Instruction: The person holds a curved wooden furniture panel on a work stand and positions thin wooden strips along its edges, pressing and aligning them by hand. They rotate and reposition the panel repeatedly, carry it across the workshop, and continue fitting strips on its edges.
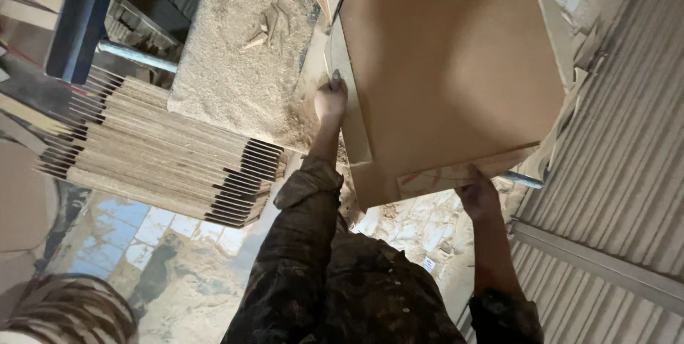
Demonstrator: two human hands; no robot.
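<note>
Both hands grip a stack of brown fibreboard panels (456, 66), held up in front of the person. Left hand (330, 99) is closed on the stack's left edge, fingers wrapped over it, arm reaching up w/ dark mottled sleeve (299, 244). Right hand (479, 194) clamps the near bottom edge, thumb side on the board face; red curved pencil marks show on the lower panel just left of that hand. Top panel has cut corners, roughly octagonal; at least two more panels sit under it, offset toward the left hand.

Left of the left hand, well apart: a fanned stack of thin board strips w/ dark edges (171, 152). Above & just left of the left hand: a sawdust heap (235, 52) w/ small offcuts on it. Below both hands: tiled floor (149, 230) dusted w/ sawdust. Right of the right hand: corrugated metal sheet (620, 159). A thin metal rod (524, 180) sticks out just right of the right hand.
</note>
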